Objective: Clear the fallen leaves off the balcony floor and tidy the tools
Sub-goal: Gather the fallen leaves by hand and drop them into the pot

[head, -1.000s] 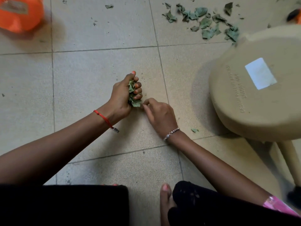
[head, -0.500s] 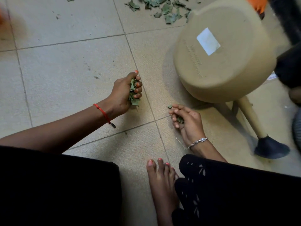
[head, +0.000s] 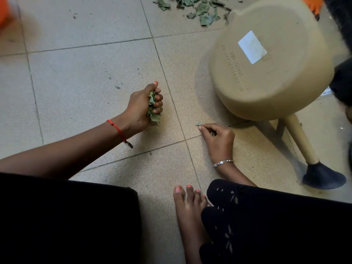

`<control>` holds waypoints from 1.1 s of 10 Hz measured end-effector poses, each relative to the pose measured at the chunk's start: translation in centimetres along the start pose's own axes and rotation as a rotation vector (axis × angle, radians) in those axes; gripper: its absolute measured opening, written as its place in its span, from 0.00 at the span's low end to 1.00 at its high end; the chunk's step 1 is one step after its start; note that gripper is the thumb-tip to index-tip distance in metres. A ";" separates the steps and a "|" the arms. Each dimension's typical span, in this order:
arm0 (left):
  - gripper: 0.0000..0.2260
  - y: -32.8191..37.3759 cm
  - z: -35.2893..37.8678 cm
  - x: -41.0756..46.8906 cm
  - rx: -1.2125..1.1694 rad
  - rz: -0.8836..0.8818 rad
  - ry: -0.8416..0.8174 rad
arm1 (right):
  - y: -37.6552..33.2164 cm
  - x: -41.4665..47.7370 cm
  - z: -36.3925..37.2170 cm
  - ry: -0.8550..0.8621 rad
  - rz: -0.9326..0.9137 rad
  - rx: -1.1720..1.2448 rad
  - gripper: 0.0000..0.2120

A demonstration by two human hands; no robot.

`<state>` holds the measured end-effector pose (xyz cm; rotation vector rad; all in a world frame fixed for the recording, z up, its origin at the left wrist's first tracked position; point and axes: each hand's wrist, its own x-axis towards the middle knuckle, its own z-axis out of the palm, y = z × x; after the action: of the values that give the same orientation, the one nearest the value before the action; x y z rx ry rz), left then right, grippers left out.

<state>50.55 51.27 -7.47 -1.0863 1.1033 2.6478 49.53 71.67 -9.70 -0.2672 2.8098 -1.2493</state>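
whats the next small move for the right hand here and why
Probably pinch up the small leaf piece at the right hand's fingertips; it lies loose on the tile. The left hand already holds a bunch of leaves, so add it there. More leaves wait beyond the stool.

An orange object blurs at the left edge and another is cut off top right, the raised lettering on the tan stool is unreadable, and the leaf pile runs past the top edge.
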 end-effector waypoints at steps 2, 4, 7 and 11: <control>0.12 0.1 -0.1 0.1 -0.024 -0.004 0.010 | -0.9 0.9 0.3 -0.076 0.169 0.119 0.03; 0.12 0.4 -0.6 0.2 -0.045 -0.011 0.008 | -3.1 1.7 0.1 -0.232 0.606 0.938 0.12; 0.12 0.4 -1.3 0.4 -0.073 -0.018 0.020 | -2.5 1.5 -0.1 -0.067 0.571 0.843 0.11; 0.12 0.3 -1.3 0.5 -0.066 -0.020 0.026 | -1.0 1.2 1.0 -0.015 0.163 0.118 0.07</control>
<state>50.84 50.09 -8.27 -1.1394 1.0109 2.6800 48.61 70.09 -9.56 -0.0406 2.6688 -1.3623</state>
